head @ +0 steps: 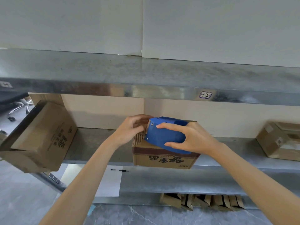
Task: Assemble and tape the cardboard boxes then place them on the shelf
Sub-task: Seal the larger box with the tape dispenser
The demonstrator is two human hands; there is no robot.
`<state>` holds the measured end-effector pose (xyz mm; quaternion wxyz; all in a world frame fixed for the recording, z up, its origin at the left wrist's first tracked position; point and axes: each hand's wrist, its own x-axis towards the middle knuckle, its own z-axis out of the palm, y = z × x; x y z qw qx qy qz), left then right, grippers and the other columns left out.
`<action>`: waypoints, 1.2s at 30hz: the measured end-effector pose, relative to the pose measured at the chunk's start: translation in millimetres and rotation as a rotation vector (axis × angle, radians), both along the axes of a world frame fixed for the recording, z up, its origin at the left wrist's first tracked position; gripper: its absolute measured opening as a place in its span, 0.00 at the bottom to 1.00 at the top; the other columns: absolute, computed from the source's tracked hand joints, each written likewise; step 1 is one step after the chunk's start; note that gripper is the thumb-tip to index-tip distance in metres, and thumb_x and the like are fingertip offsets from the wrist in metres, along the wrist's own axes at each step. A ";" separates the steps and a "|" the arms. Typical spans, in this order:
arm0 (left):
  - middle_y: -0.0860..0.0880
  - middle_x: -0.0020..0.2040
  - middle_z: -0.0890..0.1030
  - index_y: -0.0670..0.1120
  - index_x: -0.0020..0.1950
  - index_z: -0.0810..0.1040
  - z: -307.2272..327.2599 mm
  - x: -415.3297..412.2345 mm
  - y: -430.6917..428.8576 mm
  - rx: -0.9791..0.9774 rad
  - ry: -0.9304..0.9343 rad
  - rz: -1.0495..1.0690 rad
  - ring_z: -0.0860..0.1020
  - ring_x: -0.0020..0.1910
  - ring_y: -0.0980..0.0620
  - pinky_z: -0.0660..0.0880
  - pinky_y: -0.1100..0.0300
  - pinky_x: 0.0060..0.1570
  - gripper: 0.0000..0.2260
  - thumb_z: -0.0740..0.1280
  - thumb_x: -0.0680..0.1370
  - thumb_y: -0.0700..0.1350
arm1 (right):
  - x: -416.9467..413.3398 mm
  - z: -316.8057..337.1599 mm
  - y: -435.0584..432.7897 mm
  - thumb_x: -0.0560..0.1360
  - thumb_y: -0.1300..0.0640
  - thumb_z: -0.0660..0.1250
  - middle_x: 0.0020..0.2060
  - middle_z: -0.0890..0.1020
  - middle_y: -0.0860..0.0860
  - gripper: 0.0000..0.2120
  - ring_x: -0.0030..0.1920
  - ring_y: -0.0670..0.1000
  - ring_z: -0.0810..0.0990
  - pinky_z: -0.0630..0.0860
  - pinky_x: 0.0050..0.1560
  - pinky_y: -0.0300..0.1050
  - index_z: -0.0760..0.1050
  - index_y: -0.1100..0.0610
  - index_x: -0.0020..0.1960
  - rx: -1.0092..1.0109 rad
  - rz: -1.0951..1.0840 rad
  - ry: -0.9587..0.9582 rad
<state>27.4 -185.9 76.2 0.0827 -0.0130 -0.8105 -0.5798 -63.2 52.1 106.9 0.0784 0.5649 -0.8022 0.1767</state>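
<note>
Two bare hands at work on a corrugated cardboard box (162,159) at the front edge of a dull galvanised steel shelf (97,143): left hand (129,129) curled round its upper corner, right hand (194,138) gripping a boxy blue plastic tape dispenser (162,135) (serrated teeth leftward) pressed on top.

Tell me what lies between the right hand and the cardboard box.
The blue tape dispenser: the right hand grips it atop the cardboard box, head view.
</note>
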 end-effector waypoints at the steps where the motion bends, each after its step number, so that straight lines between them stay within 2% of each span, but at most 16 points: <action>1: 0.51 0.59 0.82 0.46 0.62 0.79 -0.1 -0.5 0.9 -0.001 0.004 0.013 0.79 0.60 0.57 0.73 0.65 0.60 0.19 0.60 0.79 0.28 | 0.5 0.1 0.7 0.74 0.42 0.69 0.20 0.62 0.46 0.28 0.22 0.49 0.62 0.67 0.23 0.41 0.64 0.33 0.72 0.000 0.000 -0.003; 8: 0.46 0.49 0.84 0.38 0.53 0.80 -8.1 -6.6 8.6 -0.035 0.029 0.119 0.82 0.49 0.56 0.76 0.63 0.52 0.14 0.62 0.75 0.25 | 1.1 -0.1 2.3 0.74 0.40 0.69 0.20 0.60 0.47 0.29 0.23 0.50 0.63 0.64 0.24 0.40 0.63 0.33 0.72 0.041 -0.018 -0.055; 12: 0.48 0.45 0.83 0.44 0.46 0.80 -9.7 -9.3 10.1 0.000 0.037 0.174 0.81 0.46 0.56 0.76 0.63 0.50 0.12 0.64 0.76 0.27 | -3.3 -1.7 2.5 0.74 0.40 0.70 0.22 0.69 0.49 0.31 0.26 0.50 0.70 0.65 0.25 0.37 0.60 0.32 0.73 0.078 -0.006 -0.163; 14: 0.48 0.44 0.83 0.46 0.45 0.80 -9.0 -10.6 10.7 -0.008 0.035 0.195 0.81 0.45 0.57 0.76 0.64 0.49 0.14 0.64 0.76 0.28 | -4.6 -1.8 2.0 0.74 0.41 0.70 0.23 0.70 0.47 0.31 0.26 0.49 0.71 0.66 0.25 0.35 0.60 0.31 0.72 0.072 0.009 -0.218; 16: 0.49 0.42 0.83 0.46 0.43 0.80 -8.4 -12.9 10.3 -0.029 0.038 0.250 0.81 0.44 0.56 0.75 0.64 0.47 0.15 0.63 0.76 0.27 | -5.3 -0.3 0.7 0.74 0.42 0.70 0.25 0.73 0.50 0.30 0.25 0.50 0.71 0.68 0.25 0.38 0.59 0.28 0.71 0.076 0.029 -0.257; 18: 0.50 0.41 0.82 0.47 0.42 0.79 -7.5 -15.5 10.1 -0.039 0.041 0.305 0.80 0.42 0.57 0.74 0.64 0.46 0.16 0.62 0.75 0.26 | -6.5 2.5 -0.5 0.75 0.42 0.69 0.26 0.74 0.52 0.30 0.25 0.50 0.70 0.70 0.27 0.40 0.58 0.27 0.70 0.072 0.043 -0.278; 20: 0.51 0.40 0.82 0.47 0.42 0.79 -6.0 -18.4 11.6 -0.025 0.032 0.330 0.80 0.41 0.59 0.74 0.65 0.45 0.17 0.61 0.75 0.26 | -8.6 5.8 -1.5 0.75 0.43 0.69 0.24 0.71 0.48 0.30 0.24 0.49 0.69 0.70 0.26 0.40 0.59 0.27 0.70 0.066 0.043 -0.268; 22: 0.51 0.40 0.83 0.46 0.42 0.79 -3.8 -19.4 11.6 0.023 0.029 0.355 0.81 0.43 0.56 0.75 0.65 0.46 0.15 0.62 0.74 0.26 | -11.0 9.2 -0.7 0.75 0.43 0.69 0.22 0.66 0.50 0.30 0.23 0.50 0.66 0.67 0.26 0.40 0.59 0.27 0.70 0.075 0.027 -0.231; 24: 0.48 0.39 0.84 0.45 0.42 0.79 -2.2 -16.7 1.8 0.114 0.041 0.423 0.82 0.44 0.51 0.76 0.62 0.51 0.13 0.65 0.74 0.27 | -16.2 10.9 7.0 0.75 0.43 0.69 0.24 0.68 0.48 0.29 0.25 0.50 0.67 0.66 0.27 0.39 0.59 0.28 0.70 0.086 -0.006 -0.198; 26: 0.50 0.37 0.84 0.45 0.43 0.79 -3.4 -8.3 -13.8 0.152 0.053 0.467 0.82 0.43 0.53 0.76 0.61 0.52 0.11 0.67 0.74 0.29 | -21.8 11.4 19.2 0.75 0.44 0.69 0.25 0.70 0.45 0.29 0.26 0.50 0.68 0.66 0.29 0.37 0.60 0.28 0.70 0.083 -0.036 -0.217; 29: 0.51 0.36 0.84 0.45 0.44 0.79 -9.7 -0.2 -21.5 0.122 0.031 0.460 0.82 0.41 0.55 0.75 0.63 0.51 0.09 0.68 0.76 0.31 | -26.2 12.5 30.9 0.75 0.45 0.70 0.23 0.68 0.53 0.29 0.24 0.51 0.67 0.64 0.27 0.36 0.61 0.28 0.69 0.096 -0.012 -0.250; 31: 0.50 0.37 0.83 0.45 0.45 0.79 -14.2 0.6 -15.3 0.135 0.018 0.469 0.82 0.42 0.54 0.75 0.60 0.54 0.08 0.68 0.77 0.32 | -29.4 14.4 35.6 0.75 0.45 0.69 0.23 0.70 0.56 0.28 0.24 0.51 0.67 0.64 0.27 0.36 0.62 0.29 0.70 0.114 0.009 -0.244; 33: 0.48 0.38 0.83 0.44 0.44 0.79 -18.1 0.5 -10.9 0.169 0.022 0.496 0.82 0.42 0.54 0.74 0.58 0.57 0.07 0.68 0.77 0.32 | -33.2 15.6 42.3 0.75 0.46 0.70 0.24 0.71 0.54 0.28 0.24 0.51 0.67 0.64 0.27 0.35 0.62 0.29 0.70 0.131 0.026 -0.255; 36: 0.48 0.39 0.82 0.43 0.45 0.79 -20.5 0.5 -5.4 0.189 0.029 0.535 0.81 0.40 0.57 0.74 0.59 0.54 0.06 0.67 0.77 0.32 | -39.4 14.6 53.5 0.75 0.45 0.70 0.26 0.74 0.52 0.28 0.24 0.51 0.69 0.65 0.27 0.35 0.62 0.28 0.69 0.140 0.041 -0.278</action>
